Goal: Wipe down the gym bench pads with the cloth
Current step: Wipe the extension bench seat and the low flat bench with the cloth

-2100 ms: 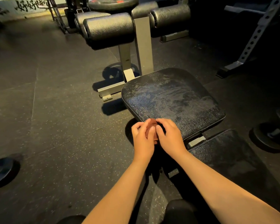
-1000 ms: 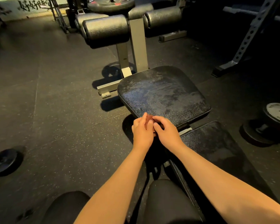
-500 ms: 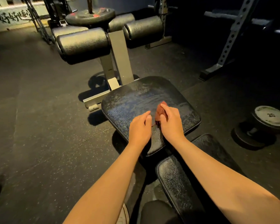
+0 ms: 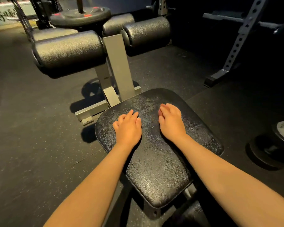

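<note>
The left grip [image 4: 127, 128] is laid flat and empty on the seat pad [image 4: 154, 169]. The right grip [image 4: 170, 122] is curled beside it, and what it holds cannot be told. The cloth is not seen; if it is bunched beneath, smears may be left.

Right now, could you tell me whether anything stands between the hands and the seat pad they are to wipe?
Nothing visible does. The left hand lies flat on the seat pad and the right hand rests on it with fingers curled. No cloth shows; whether it is tucked under the right hand cannot be told.
</note>
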Available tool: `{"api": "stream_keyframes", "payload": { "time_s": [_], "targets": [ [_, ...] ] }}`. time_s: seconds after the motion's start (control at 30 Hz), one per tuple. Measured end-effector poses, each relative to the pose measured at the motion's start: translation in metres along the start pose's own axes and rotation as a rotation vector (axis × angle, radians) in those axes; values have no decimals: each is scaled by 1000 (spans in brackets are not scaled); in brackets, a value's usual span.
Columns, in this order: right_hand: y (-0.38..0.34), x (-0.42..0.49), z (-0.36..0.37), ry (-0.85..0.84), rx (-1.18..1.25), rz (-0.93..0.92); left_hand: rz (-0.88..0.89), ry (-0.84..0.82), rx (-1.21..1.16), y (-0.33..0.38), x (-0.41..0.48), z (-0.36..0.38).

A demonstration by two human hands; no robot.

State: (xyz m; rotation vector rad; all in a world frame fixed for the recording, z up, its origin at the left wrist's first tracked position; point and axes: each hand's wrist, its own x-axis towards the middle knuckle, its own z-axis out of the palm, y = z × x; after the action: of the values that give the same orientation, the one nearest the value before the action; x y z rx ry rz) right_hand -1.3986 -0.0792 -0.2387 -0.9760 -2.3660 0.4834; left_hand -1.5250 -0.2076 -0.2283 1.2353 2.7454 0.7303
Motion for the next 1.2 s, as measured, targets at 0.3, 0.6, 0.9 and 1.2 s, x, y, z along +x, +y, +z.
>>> {"api": "stream_keyframes", "payload": {
  "time_s": [0.3,0.6,0.9,1.2],
  "targets": [
    [-11,49,23,-46,-55,-158,83,77,41,-4,39,14],
    [-23,34,32,-158,34,-261,19,122,-154,-5,36,7],
    [-44,58,47,-185,67,-168,24,108,-190,-5,40,9],
    [-29,73,44,-118,63,-13,20,108,-284,-8,40,7]
  ]
}}
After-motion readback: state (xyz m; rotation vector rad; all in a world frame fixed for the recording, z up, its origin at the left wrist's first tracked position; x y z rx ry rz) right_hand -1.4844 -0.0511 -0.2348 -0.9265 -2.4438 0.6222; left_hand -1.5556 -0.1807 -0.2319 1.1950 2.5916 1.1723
